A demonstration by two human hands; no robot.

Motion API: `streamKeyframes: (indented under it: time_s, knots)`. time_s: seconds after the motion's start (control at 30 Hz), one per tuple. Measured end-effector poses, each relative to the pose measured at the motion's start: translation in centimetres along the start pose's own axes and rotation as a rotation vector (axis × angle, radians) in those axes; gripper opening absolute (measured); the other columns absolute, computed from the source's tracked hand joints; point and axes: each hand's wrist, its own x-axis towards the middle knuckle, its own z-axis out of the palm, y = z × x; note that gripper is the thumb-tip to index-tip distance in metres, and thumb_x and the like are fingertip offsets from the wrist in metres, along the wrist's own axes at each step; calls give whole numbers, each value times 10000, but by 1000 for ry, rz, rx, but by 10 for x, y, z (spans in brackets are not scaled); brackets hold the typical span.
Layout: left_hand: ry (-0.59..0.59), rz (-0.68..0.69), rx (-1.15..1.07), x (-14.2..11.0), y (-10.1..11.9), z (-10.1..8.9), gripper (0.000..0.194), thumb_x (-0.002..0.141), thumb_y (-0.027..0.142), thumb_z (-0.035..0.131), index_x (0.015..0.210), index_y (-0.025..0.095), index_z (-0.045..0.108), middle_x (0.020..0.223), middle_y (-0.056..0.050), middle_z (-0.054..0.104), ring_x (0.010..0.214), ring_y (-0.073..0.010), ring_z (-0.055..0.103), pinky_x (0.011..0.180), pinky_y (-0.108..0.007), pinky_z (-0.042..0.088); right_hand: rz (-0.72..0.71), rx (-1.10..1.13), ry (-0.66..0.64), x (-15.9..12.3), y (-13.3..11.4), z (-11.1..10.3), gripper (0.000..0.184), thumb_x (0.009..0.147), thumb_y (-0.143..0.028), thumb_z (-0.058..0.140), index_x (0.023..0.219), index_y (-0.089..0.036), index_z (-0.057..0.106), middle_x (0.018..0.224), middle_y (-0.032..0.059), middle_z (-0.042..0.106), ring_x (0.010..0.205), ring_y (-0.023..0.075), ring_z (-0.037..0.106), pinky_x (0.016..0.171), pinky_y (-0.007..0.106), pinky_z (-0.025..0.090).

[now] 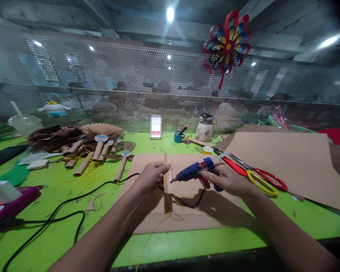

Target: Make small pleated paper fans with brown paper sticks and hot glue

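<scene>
My left hand pinches a narrow folded strip of brown paper, held upright over a flat brown paper sheet. In my right hand is a blue glue gun, its nozzle at the strip's right edge; whether it touches I cannot tell. A clear glue stick pokes out of the gun's back. Thin yellow string hangs below the strip and trails over the sheet. The fingertips of my left hand are closed at the strip's upper part.
Scissors with red and yellow handles lie right, by stacked brown paper. Finished paper fans lie left. A black cord crosses the green table. Behind stand a phone, a blue pot and a bottle.
</scene>
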Motion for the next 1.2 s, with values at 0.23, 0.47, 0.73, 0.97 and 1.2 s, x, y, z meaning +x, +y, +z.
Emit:
streamKeyframes:
  time_s: [0.23, 0.47, 0.73, 0.97, 1.2]
  knots:
    - [5, -10, -12, 1, -2, 0, 377, 593, 452, 775, 599, 179, 516, 466, 83, 397, 373, -53, 297, 398, -208, 187, -18, -45, -77, -3, 4, -4, 498, 947, -554, 471, 737, -130, 624, 685, 34, 592, 618, 120, 501, 569, 240, 391]
    - [3, -5, -30, 3, -5, 0, 384, 584, 450, 778, 587, 169, 516, 496, 65, 432, 402, -52, 306, 412, -209, 204, -27, -43, -59, -2, 4, -4, 492, 955, -539, 466, 727, -132, 620, 681, 36, 586, 629, 124, 512, 583, 246, 395]
    - [10, -12, -29, 2, -4, -1, 361, 607, 423, 777, 562, 183, 511, 461, 72, 403, 390, -68, 318, 412, -223, 232, -16, -56, -67, -3, 4, -4, 502, 947, -554, 471, 734, -130, 633, 680, 34, 588, 621, 125, 505, 570, 249, 397]
    - [-10, -10, -52, 4, -8, -1, 368, 595, 431, 775, 580, 175, 511, 514, 58, 465, 418, -69, 379, 433, -213, 291, -36, -53, -107, -3, 3, -5, 493, 951, -557, 458, 777, -131, 633, 699, 44, 597, 647, 139, 524, 580, 257, 406]
    - [-12, -11, -48, 6, -8, -2, 386, 567, 444, 786, 621, 174, 516, 522, 72, 441, 400, -63, 378, 417, -209, 217, -26, -15, -62, -2, 4, -3, 465, 952, -519, 487, 765, -123, 645, 725, 61, 622, 681, 150, 557, 629, 266, 423]
